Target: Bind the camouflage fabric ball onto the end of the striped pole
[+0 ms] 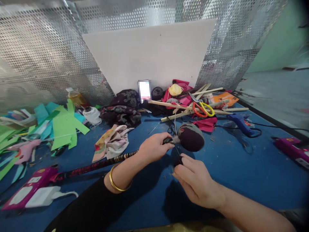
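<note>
My left hand (155,147) is closed around a stick (94,166) wrapped in dark and red material, with pale bands near my wrist. At the stick's far end sits a round ball (191,138) covered in dark camouflage-patterned cloth, just beyond my left fingertips. Greyish wrapping shows at the neck between stick and ball. My right hand (196,180) is below the ball, its fingers pinched on a small dark bundle of thread (178,161). From that bundle a thin thread (177,150) stretches up to the neck. My right fingertips are partly hidden.
Scissors (202,109) lie on wooden sticks (173,116) at the back. A blue glue gun (241,125) rests at right, a pink one (25,149) at left. Crumpled cloth (112,141), green paper strips (64,124) and a purple power strip (31,187) lie on the blue table (241,180).
</note>
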A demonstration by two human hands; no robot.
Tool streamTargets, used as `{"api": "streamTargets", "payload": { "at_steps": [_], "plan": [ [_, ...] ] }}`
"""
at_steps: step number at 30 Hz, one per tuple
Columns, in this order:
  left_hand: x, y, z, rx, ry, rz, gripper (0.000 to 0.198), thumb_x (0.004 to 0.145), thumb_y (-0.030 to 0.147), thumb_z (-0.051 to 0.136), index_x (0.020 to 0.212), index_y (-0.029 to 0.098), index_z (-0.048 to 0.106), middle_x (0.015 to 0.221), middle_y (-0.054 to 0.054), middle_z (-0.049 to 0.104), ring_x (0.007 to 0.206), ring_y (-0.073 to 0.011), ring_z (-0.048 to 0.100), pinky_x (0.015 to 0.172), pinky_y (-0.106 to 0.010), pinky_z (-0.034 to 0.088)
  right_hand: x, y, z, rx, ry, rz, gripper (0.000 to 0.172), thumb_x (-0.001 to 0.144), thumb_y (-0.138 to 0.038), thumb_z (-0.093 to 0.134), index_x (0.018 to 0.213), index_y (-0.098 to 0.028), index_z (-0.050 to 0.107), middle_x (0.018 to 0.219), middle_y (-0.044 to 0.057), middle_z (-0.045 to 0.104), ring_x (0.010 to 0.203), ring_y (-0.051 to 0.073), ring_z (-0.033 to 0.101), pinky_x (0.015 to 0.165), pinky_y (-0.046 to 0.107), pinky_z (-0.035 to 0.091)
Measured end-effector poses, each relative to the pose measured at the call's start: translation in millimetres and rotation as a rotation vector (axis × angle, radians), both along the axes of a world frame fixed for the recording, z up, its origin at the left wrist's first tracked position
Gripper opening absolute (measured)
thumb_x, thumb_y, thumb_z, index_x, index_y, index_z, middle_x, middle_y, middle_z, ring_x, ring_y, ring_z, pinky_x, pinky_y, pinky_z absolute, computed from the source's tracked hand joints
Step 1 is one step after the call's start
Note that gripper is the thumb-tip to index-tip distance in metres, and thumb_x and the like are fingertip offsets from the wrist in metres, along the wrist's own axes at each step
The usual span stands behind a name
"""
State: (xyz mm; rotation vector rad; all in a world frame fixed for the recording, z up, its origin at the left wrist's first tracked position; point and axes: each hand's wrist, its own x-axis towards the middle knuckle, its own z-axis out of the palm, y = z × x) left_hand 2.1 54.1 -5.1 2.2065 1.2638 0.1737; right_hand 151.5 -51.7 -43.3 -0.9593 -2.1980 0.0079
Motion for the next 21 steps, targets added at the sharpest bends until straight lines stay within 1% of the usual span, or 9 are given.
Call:
{"api": "streamTargets", "payload": {
  "at_steps": [4,7,9,11,13,15,18,21],
  "plan": [
    [0,3,-5.9,0.017,0.020,-0.013,0.028,0.079,0.039,0.053,0.101,0.026,0.063,0.087,0.001,0.065,0.075,-0.0169,0.056,0.062,-0.025,0.038,2,5,6.3,-0.082,0.016,0.024,0.028,0.093,-0.018,0.035,0.068,-0.018,0.048,0.063,0.002,0.046,0.061,0.015,0.039,0.055,0.026,0.033],
    [-3,6,-3.9,-0.010,-0.018,-0.044,0.027,0.079,0.036,0.052,0.100,0.023,0.063,0.089,0.000,0.065,0.080,-0.0170,0.057,0.069,-0.025,0.041,12,5,16.6,-0.154,0.057,0.033,0.026,0.093,-0.018,0.035,0.075,-0.018,0.053,0.066,0.002,0.052,0.061,0.013,0.046,0.054,0.024,0.036],
    [-7,7,0.8,-0.063,-0.073,-0.093,0.027,0.079,0.033,0.052,0.100,0.020,0.063,0.088,0.000,0.064,0.081,-0.0166,0.056,0.072,-0.025,0.043,23,5,25.6,-0.153,0.080,-0.024,0.023,0.093,-0.018,0.037,0.082,-0.018,0.057,0.070,0.003,0.057,0.062,0.013,0.051,0.055,0.022,0.038],
    [-10,6,7.5,-0.126,-0.129,-0.144,0.030,0.078,0.030,0.051,0.104,0.018,0.061,0.090,-0.001,0.063,0.082,-0.0159,0.055,0.073,-0.025,0.043,34,3,34.9,-0.085,0.081,-0.128,0.020,0.092,-0.018,0.041,0.085,-0.019,0.060,0.075,0.004,0.060,0.066,0.013,0.055,0.056,0.021,0.039],
    [-13,5,15.7,-0.171,-0.160,-0.172,0.033,0.078,0.028,0.051,0.109,0.019,0.058,0.093,-0.001,0.062,0.082,-0.0150,0.054,0.072,-0.024,0.043,45,1,43.1,-0.020,0.024,-0.211,0.019,0.092,-0.018,0.043,0.087,-0.020,0.062,0.076,0.005,0.061,0.065,0.013,0.056,0.055,0.022,0.038],
    [-15,5,24.4,-0.180,-0.149,-0.153,0.032,0.079,0.029,0.050,0.109,0.019,0.058,0.089,0.000,0.061,0.076,-0.0135,0.053,0.067,-0.023,0.042,54,0,48.4,-0.001,-0.085,-0.260,0.021,0.093,-0.021,0.042,0.088,-0.020,0.063,0.073,0.004,0.058,0.060,0.013,0.053,0.051,0.023,0.035],
    [-19,5,34.8,-0.145,-0.102,-0.063,0.029,0.080,0.031,0.049,0.104,0.018,0.059,0.074,0.002,0.056,0.062,-0.0114,0.048,0.057,-0.022,0.038,63,-4,49.0,0.004,-0.237,-0.286,0.029,0.095,-0.026,0.036,0.088,-0.019,0.064,0.066,0.003,0.055,0.051,0.012,0.048,0.046,0.024,0.029],
    [-20,6,37.9,-0.111,-0.109,-0.011,0.030,0.080,0.031,0.049,0.105,0.018,0.058,0.073,0.002,0.056,0.059,-0.0113,0.048,0.056,-0.023,0.038,66,-10,45.0,0.047,-0.325,-0.287,0.033,0.096,-0.029,0.035,0.088,-0.019,0.065,0.065,0.002,0.054,0.049,0.012,0.047,0.045,0.025,0.028]
  ]
}}
